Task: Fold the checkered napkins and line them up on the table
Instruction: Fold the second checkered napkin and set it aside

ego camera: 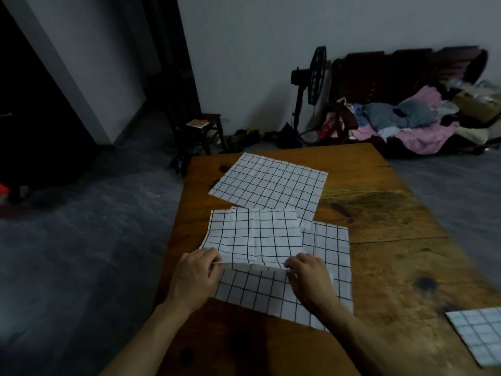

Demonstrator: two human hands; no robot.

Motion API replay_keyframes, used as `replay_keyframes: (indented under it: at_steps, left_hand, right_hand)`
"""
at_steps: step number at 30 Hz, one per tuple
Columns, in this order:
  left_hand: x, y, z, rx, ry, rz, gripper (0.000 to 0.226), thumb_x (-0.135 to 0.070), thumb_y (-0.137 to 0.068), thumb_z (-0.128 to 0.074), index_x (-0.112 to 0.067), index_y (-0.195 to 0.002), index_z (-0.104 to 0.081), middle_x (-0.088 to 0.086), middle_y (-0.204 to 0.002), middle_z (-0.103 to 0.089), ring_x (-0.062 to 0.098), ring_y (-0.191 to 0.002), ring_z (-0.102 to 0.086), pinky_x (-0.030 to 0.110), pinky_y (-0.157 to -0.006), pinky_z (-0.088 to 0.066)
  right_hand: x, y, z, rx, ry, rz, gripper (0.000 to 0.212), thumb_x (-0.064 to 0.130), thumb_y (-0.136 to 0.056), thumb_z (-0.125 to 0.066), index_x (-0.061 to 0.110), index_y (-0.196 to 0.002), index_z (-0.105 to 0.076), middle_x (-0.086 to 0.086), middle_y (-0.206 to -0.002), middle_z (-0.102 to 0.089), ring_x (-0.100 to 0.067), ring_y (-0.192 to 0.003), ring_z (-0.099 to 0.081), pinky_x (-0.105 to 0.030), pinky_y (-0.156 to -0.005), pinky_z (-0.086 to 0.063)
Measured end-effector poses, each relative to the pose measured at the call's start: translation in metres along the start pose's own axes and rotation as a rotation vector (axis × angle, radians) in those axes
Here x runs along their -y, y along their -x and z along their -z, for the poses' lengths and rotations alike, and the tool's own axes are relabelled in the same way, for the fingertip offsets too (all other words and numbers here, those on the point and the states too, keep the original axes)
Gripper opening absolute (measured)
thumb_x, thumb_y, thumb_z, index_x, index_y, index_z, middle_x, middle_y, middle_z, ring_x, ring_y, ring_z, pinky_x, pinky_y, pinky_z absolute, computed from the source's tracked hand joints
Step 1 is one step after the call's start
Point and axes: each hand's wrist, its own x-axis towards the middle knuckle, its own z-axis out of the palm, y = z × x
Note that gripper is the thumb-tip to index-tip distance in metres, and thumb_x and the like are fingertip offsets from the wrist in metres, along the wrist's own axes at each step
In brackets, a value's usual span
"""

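A white napkin with a black grid (254, 234) lies in front of me on the wooden table (393, 240). Its near edge is lifted: my left hand (195, 275) pinches that edge at the left and my right hand (309, 278) pinches it at the right. Beneath it lies another checkered napkin (328, 251), spread flat and sticking out to the right and toward me. A third napkin (271, 183) lies flat farther back. A folded checkered napkin (479, 335) sits at the table's right front edge.
The table's left edge (173, 234) runs close beside my left hand, with grey floor below. Behind the table stand a small stool (206, 131), a pedestal fan (311, 85) and a bench piled with clothes (406, 118).
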Motion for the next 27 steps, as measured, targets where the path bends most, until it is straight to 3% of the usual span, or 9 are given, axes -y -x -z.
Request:
replay_keyframes:
  at_steps: [3,6,8,11,18,22,27]
  left_hand:
    - [0.016,0.021,0.020,-0.043,0.015,-0.053,0.015,-0.017,-0.086,-0.067,-0.029,-0.086,-0.056,-0.015,-0.080,-0.056,0.002,-0.073,-0.049,0.025,-0.068,-0.047]
    - [0.040,0.048,0.028,-0.006,0.045,-0.104,0.020,-0.019,-0.086,-0.067,-0.033,-0.085,-0.052,-0.017,-0.080,-0.054,0.000,-0.074,-0.049,0.026,-0.070,-0.046]
    - [0.053,0.066,0.026,0.024,0.067,-0.160,0.020,-0.020,-0.086,-0.065,-0.034,-0.085,-0.051,-0.017,-0.080,-0.053,-0.001,-0.074,-0.048,0.025,-0.071,-0.044]
    - [0.064,0.100,0.019,0.086,0.110,-0.194,0.019,-0.020,-0.086,-0.065,-0.034,-0.086,-0.051,-0.018,-0.082,-0.054,-0.001,-0.077,-0.049,0.025,-0.073,-0.043]
    - [0.056,0.167,0.007,0.202,0.161,-0.220,0.015,-0.021,-0.086,-0.064,-0.032,-0.090,-0.054,-0.017,-0.087,-0.051,0.000,-0.077,-0.046,0.016,-0.070,-0.036]
    - [0.047,0.180,0.011,0.214,0.162,-0.212,0.014,-0.023,-0.088,-0.065,-0.032,-0.090,-0.055,-0.017,-0.086,-0.052,0.000,-0.077,-0.047,0.018,-0.072,-0.037]
    - [0.039,0.179,0.020,0.195,0.115,-0.210,0.013,-0.025,-0.089,-0.062,-0.034,-0.090,-0.052,-0.017,-0.084,-0.053,-0.001,-0.076,-0.048,0.018,-0.071,-0.038]
  right_hand:
    - [0.019,0.012,0.007,-0.085,-0.049,-0.033,0.008,0.020,-0.089,-0.064,0.024,-0.096,-0.067,0.008,-0.091,-0.065,-0.006,-0.083,-0.056,-0.035,-0.079,-0.053]
    - [0.035,0.035,0.015,-0.032,-0.087,-0.018,0.009,0.022,-0.090,-0.063,0.026,-0.095,-0.070,0.012,-0.091,-0.065,-0.001,-0.079,-0.056,-0.028,-0.074,-0.055]
    - [0.048,0.057,0.016,0.022,-0.074,-0.026,0.010,0.020,-0.091,-0.063,0.025,-0.096,-0.070,0.012,-0.093,-0.064,0.001,-0.080,-0.057,-0.024,-0.074,-0.055]
    - [0.065,0.100,0.013,-0.027,-0.105,-0.112,0.013,0.013,-0.088,-0.068,0.024,-0.094,-0.072,0.012,-0.092,-0.065,0.002,-0.080,-0.060,-0.017,-0.074,-0.054]
    - [0.079,0.184,0.010,0.028,-0.083,-0.176,0.012,0.016,-0.087,-0.067,0.027,-0.092,-0.071,0.014,-0.089,-0.061,-0.002,-0.081,-0.058,-0.028,-0.070,-0.056]
    - [0.079,0.200,0.018,0.036,-0.045,-0.184,0.010,0.021,-0.089,-0.065,0.028,-0.095,-0.070,0.014,-0.090,-0.060,0.001,-0.080,-0.053,-0.022,-0.069,-0.049]
    - [0.077,0.204,0.029,-0.012,-0.135,-0.196,0.008,0.019,-0.089,-0.066,0.023,-0.093,-0.071,0.011,-0.090,-0.061,-0.001,-0.081,-0.056,-0.023,-0.069,-0.051]
